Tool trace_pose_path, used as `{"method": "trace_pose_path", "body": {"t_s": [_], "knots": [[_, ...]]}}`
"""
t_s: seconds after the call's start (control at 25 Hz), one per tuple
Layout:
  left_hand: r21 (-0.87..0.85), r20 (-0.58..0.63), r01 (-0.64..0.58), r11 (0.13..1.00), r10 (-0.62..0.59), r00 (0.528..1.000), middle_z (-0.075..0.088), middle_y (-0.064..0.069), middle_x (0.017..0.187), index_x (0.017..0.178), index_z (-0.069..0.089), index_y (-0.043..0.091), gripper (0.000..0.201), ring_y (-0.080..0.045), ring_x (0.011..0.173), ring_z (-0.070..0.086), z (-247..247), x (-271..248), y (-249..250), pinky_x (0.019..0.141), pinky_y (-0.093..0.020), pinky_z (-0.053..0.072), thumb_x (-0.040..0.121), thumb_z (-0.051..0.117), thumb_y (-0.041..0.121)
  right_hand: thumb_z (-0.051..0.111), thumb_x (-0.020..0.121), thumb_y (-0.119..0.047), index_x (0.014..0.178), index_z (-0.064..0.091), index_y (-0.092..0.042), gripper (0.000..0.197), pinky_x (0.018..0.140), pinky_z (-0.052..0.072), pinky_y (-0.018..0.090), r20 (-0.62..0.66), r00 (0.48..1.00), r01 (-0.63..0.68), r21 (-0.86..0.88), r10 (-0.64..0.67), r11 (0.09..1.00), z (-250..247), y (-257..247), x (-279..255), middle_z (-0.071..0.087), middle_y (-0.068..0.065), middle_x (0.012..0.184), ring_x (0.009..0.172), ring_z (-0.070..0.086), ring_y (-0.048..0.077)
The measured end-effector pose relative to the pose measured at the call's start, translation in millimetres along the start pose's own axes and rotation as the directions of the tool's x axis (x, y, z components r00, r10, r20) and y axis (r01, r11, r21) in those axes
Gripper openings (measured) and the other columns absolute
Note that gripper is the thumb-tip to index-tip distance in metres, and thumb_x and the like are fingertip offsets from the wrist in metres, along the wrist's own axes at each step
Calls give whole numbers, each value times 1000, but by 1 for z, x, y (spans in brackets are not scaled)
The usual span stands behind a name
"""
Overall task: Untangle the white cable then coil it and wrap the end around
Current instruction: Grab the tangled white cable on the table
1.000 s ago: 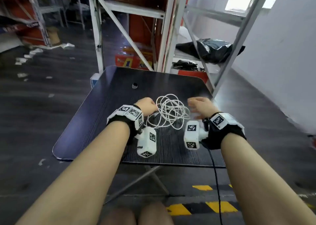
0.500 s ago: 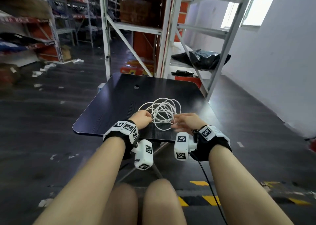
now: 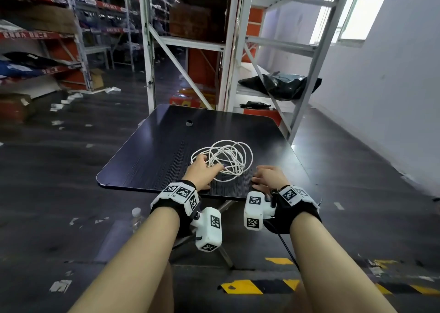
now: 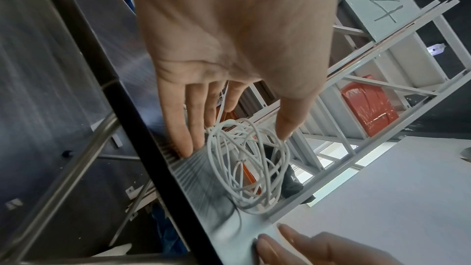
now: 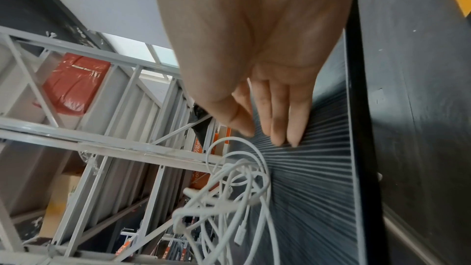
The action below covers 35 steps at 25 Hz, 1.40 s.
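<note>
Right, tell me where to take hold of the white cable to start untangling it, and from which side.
Best guess: pinch a connector end, not the loops. One plug lies free at the near edge of the white cable, away from the crossing strands, so it should pull out cleanly. Come from above on the near side with the right hand, which rests open on the table; the left hand can steady the pile.

Both my forearms are bare. Each wrist carries a black strap (image 3: 295,215) with white blocks bearing black-and-white square markers (image 3: 182,192). A thin black cable (image 3: 289,250) hangs from my right wrist unit (image 3: 254,210).
</note>
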<state>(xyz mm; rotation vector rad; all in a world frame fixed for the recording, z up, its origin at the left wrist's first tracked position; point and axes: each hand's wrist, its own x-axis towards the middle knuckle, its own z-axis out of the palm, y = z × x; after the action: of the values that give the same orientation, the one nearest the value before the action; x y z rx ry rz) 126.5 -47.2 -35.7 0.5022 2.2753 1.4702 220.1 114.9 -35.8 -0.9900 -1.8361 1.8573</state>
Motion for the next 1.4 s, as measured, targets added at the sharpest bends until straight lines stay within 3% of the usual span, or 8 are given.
{"method": "trace_pose_path", "body": {"t_s": [0.2,0.4,0.6,0.84,1.0,1.12,1.32,1.4], "knots": [[71,-48,-28,997,31,998,47,-6,133,131,49,17,62,-20,114,50,6,27,-2,84,-35,55,79,65,47,49,95,-9,112,53,-13,18,79,54,40,114,993,-40,151,22,988,5,-5,26,63,10,91,86,63,26],[25,-117,-60,998,63,991,59,-2,109,116,58,14,47,-21,107,57,3,46,-21,95,-43,49,74,74,29,53,93,-8,90,61,-8,8,67,56,25,122,992,-18,164,-2,986,17,1,46,65,8,81,73,65,16],[159,-167,-165,973,191,967,55,-3,122,125,47,11,61,-21,109,55,-9,55,-18,98,-34,43,73,77,22,57,86,4,89,62,-5,11,80,56,28,181,983,-60,262,12,963,36,1,60,66,8,84,78,63,15],[403,-173,-222,888,312,934,42,-4,125,119,54,24,51,-20,119,41,-18,51,-11,105,-31,33,73,74,17,57,83,13,85,63,3,11,65,57,18,189,981,-83,234,38,969,46,1,61,67,10,76,72,66,14],[406,-242,-303,862,421,874,39,1,108,100,63,19,28,-11,101,37,-16,36,0,88,-12,25,74,70,10,54,84,14,96,63,10,15,71,58,20,230,973,-100,298,30,949,42,2,54,67,14,85,79,65,18],[370,-133,-387,844,461,878,54,6,89,93,65,15,20,-2,68,49,-8,21,6,66,2,32,75,63,5,51,86,13,111,60,13,27,84,55,23,288,957,-128,349,24,928,39,2,44,67,18,106,92,65,19],[202,-270,-292,935,340,901,62,7,90,94,44,16,22,-5,68,54,5,11,4,66,-10,38,81,59,6,49,88,10,94,63,5,16,86,53,24,233,969,-151,300,81,942,36,-7,17,64,7,87,87,60,15],[300,-165,-240,923,298,940,64,4,94,94,49,16,12,-10,80,55,2,11,0,73,-18,37,85,56,11,50,88,9,87,63,3,14,96,48,27,212,970,-173,279,115,945,33,-9,6,62,6,83,84,59,15]]}}
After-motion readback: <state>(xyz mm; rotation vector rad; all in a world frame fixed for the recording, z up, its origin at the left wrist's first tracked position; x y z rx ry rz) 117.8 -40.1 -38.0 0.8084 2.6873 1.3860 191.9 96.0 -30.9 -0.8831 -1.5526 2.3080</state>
